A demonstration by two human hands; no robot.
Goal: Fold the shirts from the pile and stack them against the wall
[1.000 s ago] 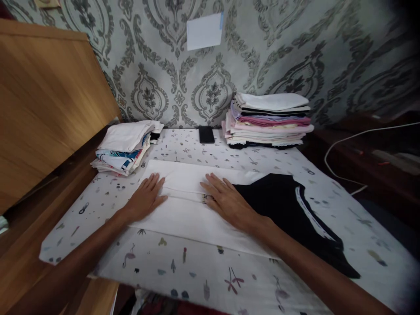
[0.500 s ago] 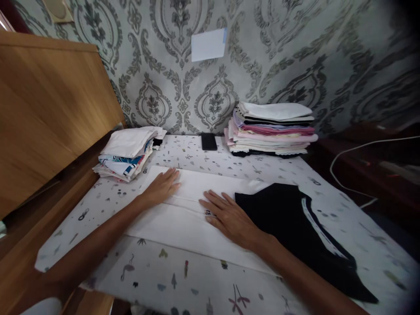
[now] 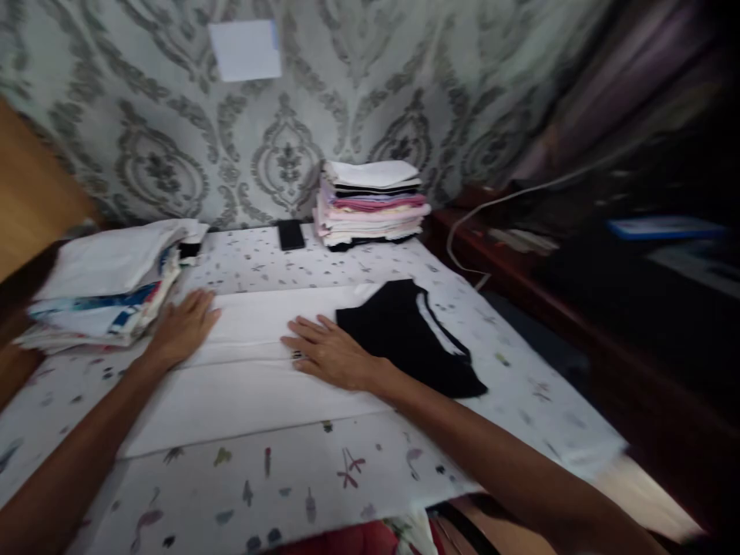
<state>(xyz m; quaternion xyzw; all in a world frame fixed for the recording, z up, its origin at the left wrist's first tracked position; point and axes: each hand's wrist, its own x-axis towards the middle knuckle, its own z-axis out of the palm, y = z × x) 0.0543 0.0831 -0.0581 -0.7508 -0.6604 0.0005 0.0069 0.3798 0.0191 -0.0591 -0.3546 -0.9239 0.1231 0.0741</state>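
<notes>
A white garment with a black upper part point(image 3: 405, 331) lies spread on the patterned cloth. My left hand point(image 3: 183, 327) rests at the far left corner of its white part point(image 3: 248, 393), fingers spread and holding nothing. Flat on the middle of the white fabric, beside the black part, lies my right hand point(image 3: 329, 353), its fingers apart. A small dark print shows partly under its fingers. The black part has a pale strip along its neckline, at the right.
Folded clothes point(image 3: 109, 266) are piled at the left, near a wooden panel point(image 3: 40, 193). A taller folded stack point(image 3: 373, 208) and a black phone point(image 3: 290, 234) sit by the wall. A white cable point(image 3: 456, 231) hangs over dark red furniture at the right.
The view has turned to the right, so the garment and stacks appear further left. Both hands still lie flat on the white fabric; more furniture shows at the right.
</notes>
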